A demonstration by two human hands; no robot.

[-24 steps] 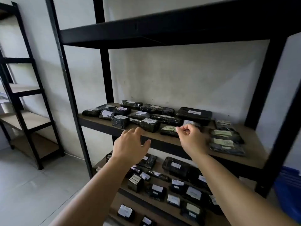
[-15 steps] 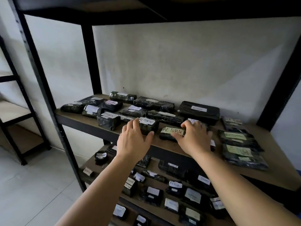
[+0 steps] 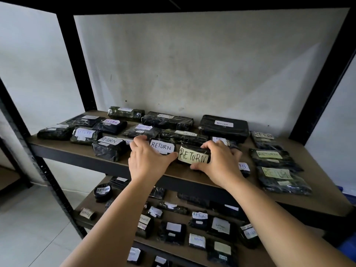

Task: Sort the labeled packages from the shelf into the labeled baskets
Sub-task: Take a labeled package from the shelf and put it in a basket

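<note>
Several black-wrapped packages with RETURN labels lie on the wooden shelf (image 3: 81, 153). My right hand (image 3: 219, 162) grips a package with a cream RETURN label (image 3: 193, 156) near the shelf's front edge, thumb under it and fingers over its top. My left hand (image 3: 148, 158) grips the neighbouring package with a white RETURN label (image 3: 161, 146), fingers curled over its far side. No basket is clearly in view.
More labelled packages fill the lower shelf (image 3: 123, 207) under my arms. Black posts (image 3: 75, 56) frame the rack on both sides. A large flat package (image 3: 223, 127) sits at the back, flat bags (image 3: 277, 176) at the right. Something blue (image 3: 348, 249) shows at bottom right.
The view has closed in on the shelf. Both hands have reached forward from the front edge and closed round the two front RETURN packages.
</note>
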